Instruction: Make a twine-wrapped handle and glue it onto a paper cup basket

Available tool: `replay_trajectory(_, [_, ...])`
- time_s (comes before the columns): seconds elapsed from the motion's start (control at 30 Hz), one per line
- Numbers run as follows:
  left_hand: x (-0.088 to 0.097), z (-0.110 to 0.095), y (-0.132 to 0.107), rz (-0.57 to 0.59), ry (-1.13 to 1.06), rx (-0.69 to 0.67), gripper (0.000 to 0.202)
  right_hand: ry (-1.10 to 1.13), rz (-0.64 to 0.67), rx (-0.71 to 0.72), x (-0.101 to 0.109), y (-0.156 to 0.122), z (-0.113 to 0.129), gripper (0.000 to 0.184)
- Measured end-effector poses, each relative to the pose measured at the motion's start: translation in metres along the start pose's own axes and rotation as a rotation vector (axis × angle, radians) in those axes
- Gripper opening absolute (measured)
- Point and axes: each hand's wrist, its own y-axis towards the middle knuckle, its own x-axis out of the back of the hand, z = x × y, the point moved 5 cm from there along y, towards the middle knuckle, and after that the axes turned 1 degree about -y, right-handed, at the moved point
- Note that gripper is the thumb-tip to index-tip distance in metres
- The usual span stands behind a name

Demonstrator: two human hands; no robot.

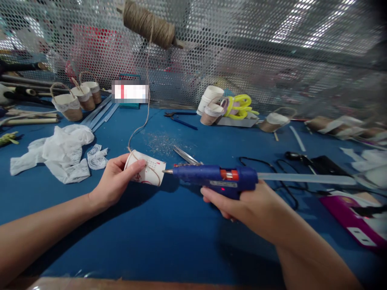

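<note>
My left hand point(113, 179) grips a white paper cup point(148, 174) with red print, lying on its side in the air above the blue table point(169, 249). Jute twine point(139, 128) crosses the cup's wall under my thumb and runs up to a large spool point(148, 25). In my right hand point(242, 205) is a blue glue gun point(208, 176) with a long clear glue stick point(305, 178) out of its back. Its metal nozzle points left, at the cup's right end; whether it touches cannot be told. Scissors point(186, 155) lie just behind the gun.
Twine-wrapped cups with lace rims and handles point(70, 108) stand at the back left. White lace point(57, 151) lies in front of them. Pliers point(181, 119), stacked paper cups point(210, 98) and yellow ribbon point(240, 106) are along the mesh wall. A black cord point(281, 181) and a purple box point(347, 217) are at right.
</note>
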Motion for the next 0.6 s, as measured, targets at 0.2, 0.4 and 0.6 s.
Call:
replay_trajectory(0.2, [-0.002,-0.002,-0.001,0.023,0.03,-0.032,0.013,0.186,0.115,-0.076,0.005,0.01,0.005,0.026])
replay_trajectory(0.4, [-0.002,-0.005,0.0,0.011,-0.002,-0.053,0.014,0.435,0.023,-0.128,0.025,0.022,-0.007,0.024])
replay_trajectory(0.6, [-0.002,-0.008,0.001,-0.004,-0.014,-0.087,0.015,0.144,-0.292,-0.212,0.048,0.055,-0.04,0.032])
